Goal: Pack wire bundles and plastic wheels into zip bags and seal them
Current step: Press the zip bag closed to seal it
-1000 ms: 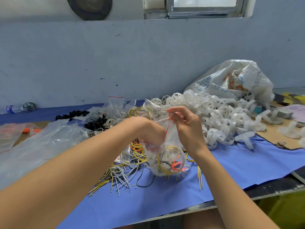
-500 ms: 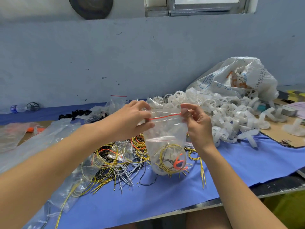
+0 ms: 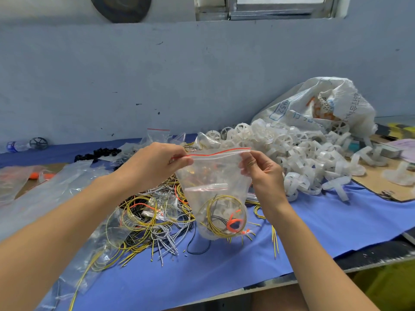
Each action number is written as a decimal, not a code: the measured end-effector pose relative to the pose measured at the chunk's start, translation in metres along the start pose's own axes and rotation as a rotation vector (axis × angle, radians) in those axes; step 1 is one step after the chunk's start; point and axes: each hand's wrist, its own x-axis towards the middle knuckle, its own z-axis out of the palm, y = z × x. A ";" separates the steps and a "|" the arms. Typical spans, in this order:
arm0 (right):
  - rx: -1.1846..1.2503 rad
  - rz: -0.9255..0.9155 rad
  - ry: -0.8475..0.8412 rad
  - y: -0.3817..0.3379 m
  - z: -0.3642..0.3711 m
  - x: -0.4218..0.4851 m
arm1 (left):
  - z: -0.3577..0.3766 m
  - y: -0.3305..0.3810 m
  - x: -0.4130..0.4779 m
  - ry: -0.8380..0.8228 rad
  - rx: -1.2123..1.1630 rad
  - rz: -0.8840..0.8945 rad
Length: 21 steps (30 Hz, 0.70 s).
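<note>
A clear zip bag (image 3: 215,176) with a red seal line hangs upright above the blue cloth. My left hand (image 3: 155,164) pinches the seal strip at its left end. At the right end, my right hand (image 3: 261,171) pinches the same strip. Inside the bag's bottom lie a coiled yellow wire bundle (image 3: 221,218) with orange and black wires, a white plastic wheel and a small zip bag. Loose wire bundles (image 3: 143,212) spread on the cloth below my left wrist. A heap of white plastic wheels (image 3: 298,149) lies to the right.
A large white sack (image 3: 321,108) leans on the wall behind the wheels. Clear plastic bags (image 3: 54,189) cover the left side of the blue cloth (image 3: 325,225). Small black parts (image 3: 98,153) sit at the back left. The table edge (image 3: 336,263) runs close to my body.
My hands moved apart along the top of the bag, stretching the red seal line straight. The left hand came up from inside the bag to its left corner.
</note>
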 end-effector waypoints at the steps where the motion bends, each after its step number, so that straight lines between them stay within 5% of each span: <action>1: 0.006 -0.002 0.003 0.000 0.002 -0.001 | 0.001 0.000 0.000 0.010 0.006 -0.011; 7: -0.022 -0.013 -0.029 0.003 0.011 -0.005 | 0.005 0.021 0.010 0.104 -0.128 -0.016; 13: -0.105 -0.087 -0.043 0.004 0.010 -0.004 | 0.016 0.062 0.037 -0.092 -0.146 0.128; 21: -0.134 -0.087 -0.024 0.002 0.005 -0.005 | 0.021 0.072 0.037 0.010 -0.047 0.092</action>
